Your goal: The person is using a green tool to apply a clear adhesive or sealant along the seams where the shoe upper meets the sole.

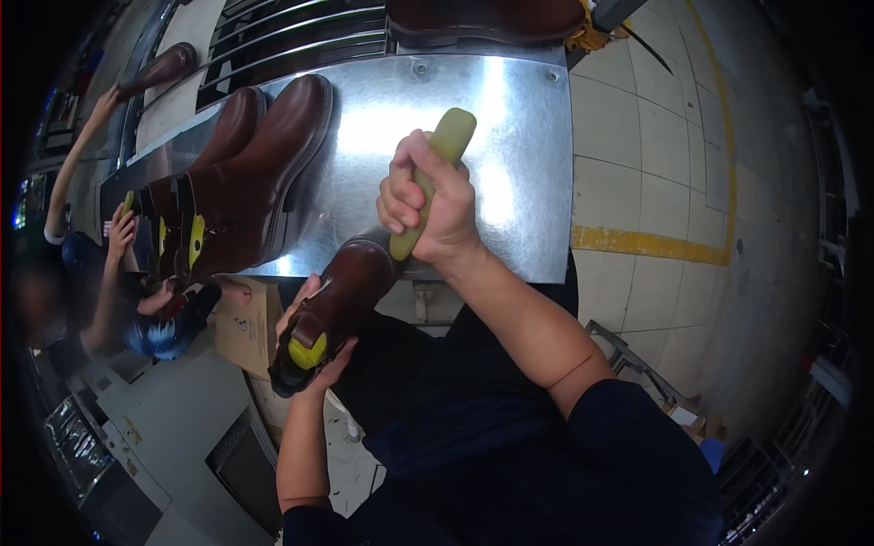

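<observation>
My left hand (335, 366) grips a dark brown leather boot (350, 278) from around its shaft, just off the near edge of a shiny metal table (523, 209). The boot is tilted, its toe pointing up toward the table and its opening down to the left, where something bright yellow shows inside. In my right hand (448, 205) is a long yellow-green block with rounded ends (452, 132), fingers wrapped round its middle. The block's lower end is at the boot's toe; whether it presses on the leather I cannot tell.
Two brown boots (300, 132) lie on the table's left side. Another boot (473, 20) lies beyond the far edge, near metal rails (300, 41). At the left a co-worker's hand (120, 232) holds a similar block. A cardboard box (246, 328) stands below the table.
</observation>
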Demonstrator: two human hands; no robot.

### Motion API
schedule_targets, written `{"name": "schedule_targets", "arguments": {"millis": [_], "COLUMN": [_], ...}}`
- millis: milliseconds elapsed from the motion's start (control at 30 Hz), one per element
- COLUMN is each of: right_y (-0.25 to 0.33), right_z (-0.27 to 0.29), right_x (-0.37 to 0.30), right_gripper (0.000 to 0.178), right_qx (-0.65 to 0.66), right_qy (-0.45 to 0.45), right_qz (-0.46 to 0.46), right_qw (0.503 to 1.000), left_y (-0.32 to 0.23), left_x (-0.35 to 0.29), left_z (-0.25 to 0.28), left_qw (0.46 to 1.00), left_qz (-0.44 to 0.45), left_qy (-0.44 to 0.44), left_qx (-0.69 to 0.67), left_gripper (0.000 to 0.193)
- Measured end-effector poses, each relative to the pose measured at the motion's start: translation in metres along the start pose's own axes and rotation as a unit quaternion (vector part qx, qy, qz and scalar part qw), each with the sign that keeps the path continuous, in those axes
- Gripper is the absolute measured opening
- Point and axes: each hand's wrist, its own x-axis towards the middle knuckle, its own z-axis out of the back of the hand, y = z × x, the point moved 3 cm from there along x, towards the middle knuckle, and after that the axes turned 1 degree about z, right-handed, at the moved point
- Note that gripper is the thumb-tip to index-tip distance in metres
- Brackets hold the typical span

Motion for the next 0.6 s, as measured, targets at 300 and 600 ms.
{"name": "schedule_targets", "arguments": {"millis": [300,600], "right_y": [-0.003,0.003], "right_z": [-0.043,-0.011], "right_x": [-0.015,-0.001], "right_gripper": [0.020,0.016], "right_qx": [-0.410,-0.067], "right_qy": [0.040,0.045], "right_qz": [0.321,-0.045], "right_qw": [0.853,0.996], "left_y": [-0.013,-0.034], "left_x": [0.013,0.006], "left_z": [0.002,-0.005], "left_qw": [0.991,0.947], "left_qz": [-0.125,-0.281], "left_qy": [0.005,-0.018], "left_qx": [0.052,0.152], "left_gripper": [0.080,0.027]}}
